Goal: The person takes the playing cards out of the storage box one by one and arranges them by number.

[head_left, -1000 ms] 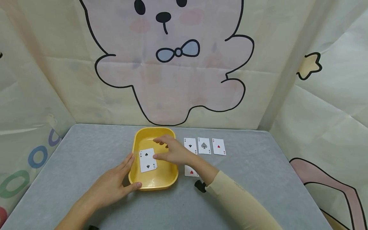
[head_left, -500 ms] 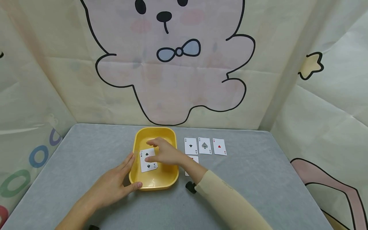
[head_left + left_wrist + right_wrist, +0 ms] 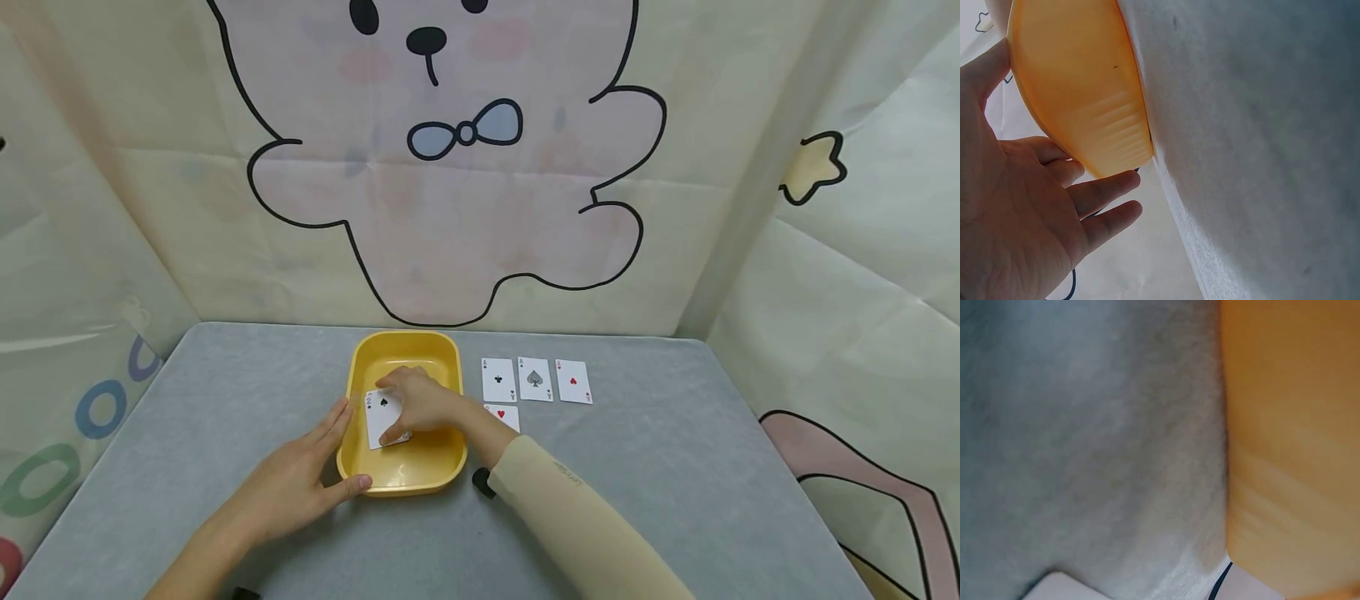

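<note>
Nearest me, a cream sleeve (image 3: 585, 525) runs in over the grey table (image 3: 660, 492), a small black device (image 3: 483, 482) at its cuff. And here's the left hand (image 3: 292, 475), flat against the side of the yellow tray (image 3: 405, 477): thumb at the near corner, fingers spread along the left wall, nothing pinched between them. Now into the tray, where the right hand (image 3: 426, 403) is down over the two of spades (image 3: 380, 414)! That card lies face up in the left half of the tray, its right side hidden by the hand. The thumb is at the card's near end, the other fingers bunched by its far end; whether they pinch it, I can't tell from here. Right of the tray, a heart card (image 3: 502, 413) peeks out past the forearm. Just beyond it, a neat row: ace of clubs (image 3: 498, 380), ace of spades (image 3: 535, 380), ace of hearts (image 3: 573, 382), all face up. Behind the lot hangs a creased backdrop (image 3: 690, 167) with a big pink bear (image 3: 450, 225) in a blue bow tie (image 3: 466, 132).
</note>
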`<action>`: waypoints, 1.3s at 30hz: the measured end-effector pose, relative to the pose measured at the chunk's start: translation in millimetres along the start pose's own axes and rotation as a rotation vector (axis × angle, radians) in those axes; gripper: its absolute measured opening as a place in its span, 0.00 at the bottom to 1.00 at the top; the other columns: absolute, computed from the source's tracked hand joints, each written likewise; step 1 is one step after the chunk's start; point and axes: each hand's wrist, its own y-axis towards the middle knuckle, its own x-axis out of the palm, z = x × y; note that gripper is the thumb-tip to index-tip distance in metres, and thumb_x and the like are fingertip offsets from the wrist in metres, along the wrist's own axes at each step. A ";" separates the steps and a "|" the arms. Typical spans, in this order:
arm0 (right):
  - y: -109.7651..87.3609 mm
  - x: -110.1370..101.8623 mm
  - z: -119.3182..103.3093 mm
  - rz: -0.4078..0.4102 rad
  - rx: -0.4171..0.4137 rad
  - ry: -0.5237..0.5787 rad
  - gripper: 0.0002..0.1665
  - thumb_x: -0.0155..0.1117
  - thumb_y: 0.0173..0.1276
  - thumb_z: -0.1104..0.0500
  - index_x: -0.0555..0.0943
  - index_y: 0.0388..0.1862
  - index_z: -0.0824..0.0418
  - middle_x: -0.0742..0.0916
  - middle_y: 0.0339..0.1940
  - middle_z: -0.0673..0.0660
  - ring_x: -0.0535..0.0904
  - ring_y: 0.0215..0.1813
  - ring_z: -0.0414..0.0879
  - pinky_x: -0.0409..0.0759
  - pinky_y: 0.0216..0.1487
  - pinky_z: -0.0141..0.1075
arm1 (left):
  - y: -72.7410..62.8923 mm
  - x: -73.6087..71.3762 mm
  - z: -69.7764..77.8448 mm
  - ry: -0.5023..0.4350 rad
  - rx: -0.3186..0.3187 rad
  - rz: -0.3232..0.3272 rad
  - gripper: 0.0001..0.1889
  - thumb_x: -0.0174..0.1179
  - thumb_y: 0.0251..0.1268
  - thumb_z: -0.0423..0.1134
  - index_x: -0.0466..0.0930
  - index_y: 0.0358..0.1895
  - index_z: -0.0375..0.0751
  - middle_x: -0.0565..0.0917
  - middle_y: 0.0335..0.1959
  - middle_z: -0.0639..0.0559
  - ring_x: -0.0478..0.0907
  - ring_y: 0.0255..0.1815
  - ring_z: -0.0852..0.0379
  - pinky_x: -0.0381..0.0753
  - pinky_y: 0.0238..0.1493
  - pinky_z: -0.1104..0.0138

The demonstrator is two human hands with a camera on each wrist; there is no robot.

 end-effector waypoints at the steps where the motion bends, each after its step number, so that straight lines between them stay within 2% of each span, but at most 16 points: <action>1: 0.3 0.8 0.5 -0.003 0.004 -0.008 0.53 0.87 0.54 0.45 0.75 0.76 0.55 0.77 0.75 0.50 0.69 0.71 0.47 0.67 0.74 0.38 | 0.1 0.1 0.3 -0.002 -0.001 -0.003 0.53 0.61 0.69 0.70 0.54 0.85 0.40 0.56 0.85 0.45 0.72 0.73 0.36 0.76 0.64 0.40; 6: 1.3 2.9 0.6 -0.015 0.002 -0.047 0.53 0.88 0.51 0.44 0.76 0.75 0.53 0.77 0.74 0.50 0.69 0.67 0.46 0.69 0.69 0.41 | 0.6 0.0 1.6 -0.001 -0.002 -0.009 0.53 0.60 0.69 0.71 0.54 0.85 0.40 0.55 0.85 0.45 0.72 0.73 0.35 0.76 0.64 0.40; 16: 5.0 6.7 -0.6 -0.017 -0.005 -0.159 0.58 0.89 0.49 0.42 0.74 0.78 0.51 0.76 0.74 0.52 0.68 0.68 0.47 0.68 0.68 0.44 | 0.3 -1.5 2.8 -0.001 -0.007 -0.001 0.53 0.60 0.69 0.71 0.55 0.84 0.38 0.55 0.86 0.45 0.73 0.72 0.35 0.76 0.64 0.40; 25: 9.8 7.3 0.3 -0.024 0.030 -0.161 0.56 0.88 0.50 0.42 0.73 0.78 0.47 0.75 0.74 0.50 0.67 0.67 0.46 0.67 0.68 0.43 | 1.3 -0.7 1.6 0.001 -0.011 -0.003 0.52 0.62 0.69 0.69 0.54 0.85 0.39 0.55 0.86 0.45 0.72 0.72 0.35 0.76 0.64 0.40; 39: 5.8 6.6 -0.4 -0.056 0.011 -0.194 0.55 0.86 0.54 0.40 0.73 0.79 0.49 0.76 0.71 0.51 0.67 0.66 0.45 0.68 0.65 0.39 | -0.1 0.6 2.1 0.002 -0.010 -0.007 0.52 0.62 0.69 0.69 0.54 0.84 0.38 0.55 0.86 0.45 0.73 0.72 0.36 0.76 0.64 0.40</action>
